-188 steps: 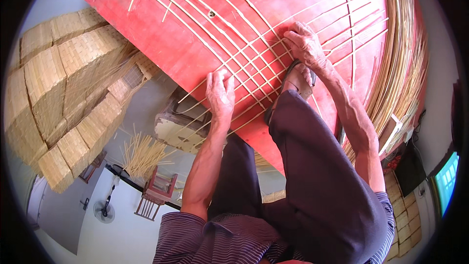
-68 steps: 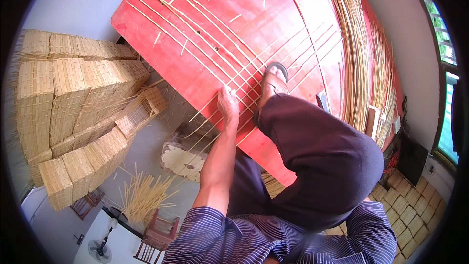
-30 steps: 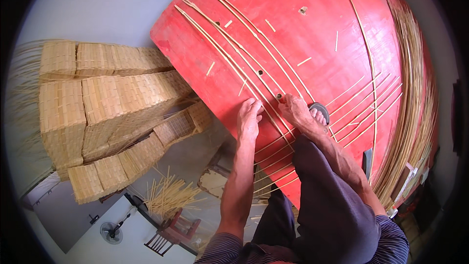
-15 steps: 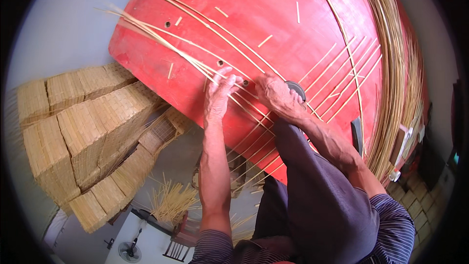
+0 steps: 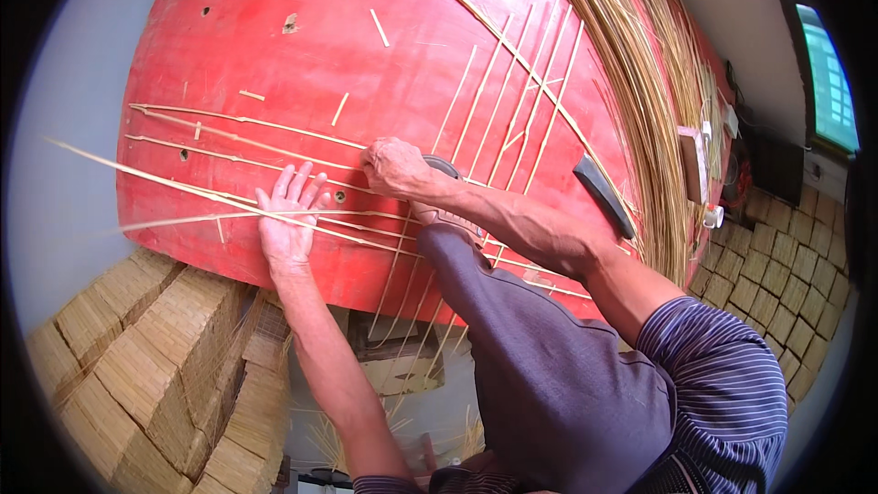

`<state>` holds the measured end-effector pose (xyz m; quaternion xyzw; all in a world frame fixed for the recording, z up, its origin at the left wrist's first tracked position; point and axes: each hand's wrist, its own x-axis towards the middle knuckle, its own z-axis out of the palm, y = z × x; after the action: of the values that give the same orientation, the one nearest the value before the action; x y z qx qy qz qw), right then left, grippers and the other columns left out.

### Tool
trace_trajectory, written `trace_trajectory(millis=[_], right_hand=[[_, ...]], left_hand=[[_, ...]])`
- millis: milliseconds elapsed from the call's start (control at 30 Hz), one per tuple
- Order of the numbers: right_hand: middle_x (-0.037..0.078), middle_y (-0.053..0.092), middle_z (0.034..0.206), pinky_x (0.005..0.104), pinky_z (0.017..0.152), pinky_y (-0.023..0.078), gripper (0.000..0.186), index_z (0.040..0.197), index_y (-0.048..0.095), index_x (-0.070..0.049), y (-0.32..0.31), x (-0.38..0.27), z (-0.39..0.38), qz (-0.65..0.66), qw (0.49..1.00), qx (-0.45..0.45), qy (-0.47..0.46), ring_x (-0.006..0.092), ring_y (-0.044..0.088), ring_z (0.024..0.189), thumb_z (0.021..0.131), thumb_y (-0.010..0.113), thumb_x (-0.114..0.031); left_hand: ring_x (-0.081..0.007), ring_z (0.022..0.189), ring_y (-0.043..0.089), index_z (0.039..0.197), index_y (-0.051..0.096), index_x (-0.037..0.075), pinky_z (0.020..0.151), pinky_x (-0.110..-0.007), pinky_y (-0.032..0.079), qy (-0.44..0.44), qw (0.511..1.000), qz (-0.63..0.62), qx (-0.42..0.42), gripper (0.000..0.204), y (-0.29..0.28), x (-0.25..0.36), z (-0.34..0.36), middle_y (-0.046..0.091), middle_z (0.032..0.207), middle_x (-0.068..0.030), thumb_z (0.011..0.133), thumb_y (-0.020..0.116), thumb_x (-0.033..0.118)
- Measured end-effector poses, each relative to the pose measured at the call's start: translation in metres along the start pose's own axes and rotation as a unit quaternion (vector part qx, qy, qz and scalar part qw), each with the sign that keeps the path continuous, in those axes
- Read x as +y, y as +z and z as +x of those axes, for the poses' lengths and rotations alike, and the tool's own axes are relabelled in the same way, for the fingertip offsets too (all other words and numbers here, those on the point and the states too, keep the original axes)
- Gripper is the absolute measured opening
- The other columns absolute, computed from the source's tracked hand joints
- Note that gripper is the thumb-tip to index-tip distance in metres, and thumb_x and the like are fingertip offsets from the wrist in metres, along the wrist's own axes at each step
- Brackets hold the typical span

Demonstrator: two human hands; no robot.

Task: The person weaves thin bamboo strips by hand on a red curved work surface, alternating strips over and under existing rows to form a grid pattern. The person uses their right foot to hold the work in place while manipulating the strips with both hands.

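Got slim, pale, knotty strips (image 5: pixel 210 192) laid across a flat, scuffed red bench (image 5: pixel 302 73), crossed into a loose grid. Have left hand (image 5: pixel 285 242) open, palm up, with strips across it; right hand (image 5: pixel 395 166) curled, knuckles up, over neighbouring ones, can't tell if gripping. Versus half a second ago, see strip ends fanned apart instead of bunched. Now overhanging left bench edge. Beyond both hands, see red stretch dotted with offcuts (image 5: pixel 339 109), bounded right by long bundle (image 5: pixel 658 119).
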<state>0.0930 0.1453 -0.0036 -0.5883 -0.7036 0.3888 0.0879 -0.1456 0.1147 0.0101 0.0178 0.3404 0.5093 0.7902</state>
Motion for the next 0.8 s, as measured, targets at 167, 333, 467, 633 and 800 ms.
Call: trace_trajectory(millis=[167,333,467,633,800], right_hand=[[0.018,0.067,0.086,0.0504,0.07,0.055,0.01,0.085,0.065,-0.005,-0.012,0.027,-0.014,0.088,0.995,0.051,-0.02,0.0396,0.067,0.085,0.076,0.061,-0.009],[0.012,0.059,0.079,0.043,0.062,0.049,0.015,0.092,0.062,-0.004,-0.084,0.12,-0.069,0.081,0.975,0.207,-0.011,0.0316,0.061,0.073,0.077,0.066,-0.003],[0.014,0.054,0.073,0.044,0.063,0.046,0.012,0.083,0.058,-0.005,-0.165,0.261,-0.168,-0.025,0.944,0.272,0.187,0.03,0.059,0.071,0.084,0.068,-0.012],[0.019,0.064,0.078,0.0488,0.067,0.049,0.019,0.083,0.06,-0.003,-0.198,0.281,-0.21,-0.224,0.942,0.165,0.185,0.0387,0.064,0.079,0.083,0.073,-0.017],[0.019,0.067,0.08,0.0453,0.068,0.051,0.015,0.086,0.066,-0.003,-0.2,0.284,-0.211,-0.153,0.957,0.135,0.206,0.037,0.067,0.079,0.084,0.072,-0.016]], left_hand=[[-0.0352,0.137,0.044,0.155,0.028,0.011,0.11,-0.051,0.039,0.011,0.97,0.206,-0.132,0.082,0.029,-0.012,0.019,0.039,0.153,-0.0195,0.094,0.062,0.053],[-0.0295,0.137,0.044,0.151,0.034,0.005,0.112,-0.043,0.032,0.039,0.966,0.234,-0.104,0.083,0.036,-0.006,0.007,0.049,0.146,-0.0196,0.091,0.063,0.054],[-0.033,0.138,0.044,0.15,0.035,0.005,0.113,-0.043,0.036,0.04,0.976,0.162,-0.14,0.072,0.032,-0.016,0.016,0.047,0.147,-0.022,0.098,0.059,0.048],[-0.0345,0.139,0.043,0.151,0.035,0.006,0.113,-0.045,0.036,0.055,0.98,0.145,-0.124,0.07,0.024,-0.011,0.01,0.046,0.148,-0.0231,0.099,0.056,0.049],[-0.0344,0.138,0.044,0.15,0.035,0.007,0.112,-0.045,0.036,0.045,0.986,0.121,-0.105,0.066,0.024,-0.014,0.013,0.047,0.147,-0.0229,0.101,0.051,0.048]])
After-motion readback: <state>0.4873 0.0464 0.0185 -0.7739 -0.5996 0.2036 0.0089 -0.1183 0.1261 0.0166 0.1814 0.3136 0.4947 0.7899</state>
